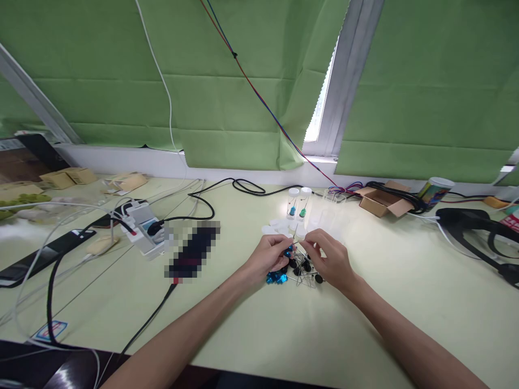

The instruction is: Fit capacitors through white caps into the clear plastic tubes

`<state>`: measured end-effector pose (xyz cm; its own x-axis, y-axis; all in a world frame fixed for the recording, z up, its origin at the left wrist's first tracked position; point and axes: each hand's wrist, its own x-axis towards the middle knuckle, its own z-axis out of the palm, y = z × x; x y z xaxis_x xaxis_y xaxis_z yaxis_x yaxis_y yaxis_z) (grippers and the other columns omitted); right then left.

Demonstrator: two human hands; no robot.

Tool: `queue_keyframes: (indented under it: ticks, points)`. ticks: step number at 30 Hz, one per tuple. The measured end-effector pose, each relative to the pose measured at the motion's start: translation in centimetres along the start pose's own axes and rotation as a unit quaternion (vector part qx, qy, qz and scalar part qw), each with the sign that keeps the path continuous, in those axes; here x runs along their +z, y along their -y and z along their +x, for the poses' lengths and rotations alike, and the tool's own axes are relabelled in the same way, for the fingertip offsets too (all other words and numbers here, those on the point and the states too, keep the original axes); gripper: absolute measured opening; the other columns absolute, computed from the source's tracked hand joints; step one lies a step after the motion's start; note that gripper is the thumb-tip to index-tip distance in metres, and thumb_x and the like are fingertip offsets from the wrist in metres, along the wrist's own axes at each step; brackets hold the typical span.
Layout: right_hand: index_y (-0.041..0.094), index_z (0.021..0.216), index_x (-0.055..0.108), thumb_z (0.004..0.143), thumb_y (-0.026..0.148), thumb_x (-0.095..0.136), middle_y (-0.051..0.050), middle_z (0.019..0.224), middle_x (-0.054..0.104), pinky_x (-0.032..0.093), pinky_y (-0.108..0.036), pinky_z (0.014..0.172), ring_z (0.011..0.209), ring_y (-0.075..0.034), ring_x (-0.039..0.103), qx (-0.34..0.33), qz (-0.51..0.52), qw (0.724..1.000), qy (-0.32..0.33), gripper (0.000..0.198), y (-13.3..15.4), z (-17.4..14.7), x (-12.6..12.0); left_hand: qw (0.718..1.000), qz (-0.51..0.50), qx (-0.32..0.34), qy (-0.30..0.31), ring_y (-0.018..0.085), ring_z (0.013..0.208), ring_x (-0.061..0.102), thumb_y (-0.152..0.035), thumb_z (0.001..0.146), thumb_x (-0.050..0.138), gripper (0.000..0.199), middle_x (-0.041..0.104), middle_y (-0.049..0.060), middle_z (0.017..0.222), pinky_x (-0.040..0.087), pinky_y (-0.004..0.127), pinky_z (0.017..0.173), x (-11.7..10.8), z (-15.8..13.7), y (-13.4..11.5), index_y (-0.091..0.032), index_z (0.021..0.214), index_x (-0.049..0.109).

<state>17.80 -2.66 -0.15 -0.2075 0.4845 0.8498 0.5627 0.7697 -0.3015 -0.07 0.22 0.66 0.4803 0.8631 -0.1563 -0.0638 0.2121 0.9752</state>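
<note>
Both hands [270, 256] [330, 260] pinch a thin lead [298, 244], lying left-right.

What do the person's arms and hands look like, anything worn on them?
Both forearms are bare right to the picture's lower edge: no sleeves show. The left hand and right hand wear no gloves, and no watch, ring or bracelet shows on either.

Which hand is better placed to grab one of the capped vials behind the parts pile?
Right, probably. The right hand sits nearer the two capped vials, with open table between. The left hand is curled over the blue and black components, its fingers busy pinching there.
</note>
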Motion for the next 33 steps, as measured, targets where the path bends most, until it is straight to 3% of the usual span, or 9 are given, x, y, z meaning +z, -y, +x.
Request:
queue_keyframes:
  ticks: [6, 13, 19, 24, 33]
  points:
    - [0.021, 0.082, 0.051, 0.095, 0.014, 0.05, -0.002, 0.07, 0.054, 0.042, -0.026, 0.05, 0.058, -0.013, 0.049, 0.005, 0.025, 1.0, 0.009, 0.015, 0.7, 0.0, 0.2, 0.999, 0.023, 0.029, -0.025, 0.002, 0.032, 0.035, -0.048, 0.08, 0.066, 0.035, 0.058, 0.001, 0.064, 0.013, 0.021, 0.035, 0.4, -0.2, -0.4, -0.014, 0.072, 0.061]
    - [0.021, 0.082, 0.052, 0.094, 0.011, 0.051, -0.007, 0.089, 0.061, 0.047, -0.026, 0.049, 0.064, -0.013, 0.055, 0.026, 0.08, 0.996, 0.015, 0.015, 1.6, -0.2, 0.7, 0.992, 0.1, 0.067, -0.032, 0.005, 0.031, 0.027, -0.051, 0.084, 0.06, 0.038, 0.037, -0.007, 0.036, 0.017, 0.021, 0.037, 0.5, -0.5, -0.5, -0.017, 0.067, 0.057]
    - [0.021, 0.082, 0.055, 0.093, 0.011, 0.052, -0.01, 0.096, 0.063, 0.053, -0.029, 0.058, 0.078, -0.017, 0.063, 0.043, 0.094, 0.995, 0.003, 0.015, 2.0, -0.3, 0.9, 0.986, 0.126, 0.103, -0.045, 0.006, 0.034, 0.029, -0.052, 0.086, 0.057, 0.039, 0.042, -0.006, 0.038, 0.024, 0.021, 0.038, 0.6, -0.3, 0.0, -0.017, 0.069, 0.058]
    - [0.02, 0.083, 0.061, 0.094, 0.012, 0.052, -0.008, 0.088, 0.069, 0.056, -0.032, 0.069, 0.086, -0.019, 0.067, 0.082, 0.139, 0.987, 0.005, 0.016, 2.6, -0.1, 1.0, 0.983, 0.114, 0.132, -0.058, 0.007, 0.034, 0.033, -0.053, 0.087, 0.057, 0.04, 0.044, -0.006, 0.042, 0.028, 0.022, 0.04, 0.7, -0.2, 0.2, -0.017, 0.067, 0.057]
    - [0.019, 0.081, 0.066, 0.091, 0.014, 0.057, -0.008, 0.086, 0.07, 0.058, -0.034, 0.075, 0.086, -0.02, 0.069, 0.131, 0.189, 0.973, 0.002, 0.015, 2.9, -0.3, 1.2, 0.98, 0.1, 0.159, -0.064, 0.009, 0.038, 0.048, -0.049, 0.088, 0.057, 0.037, 0.053, -0.003, 0.056, 0.039, 0.023, 0.042, 0.7, -0.3, 0.2, -0.017, 0.069, 0.059]
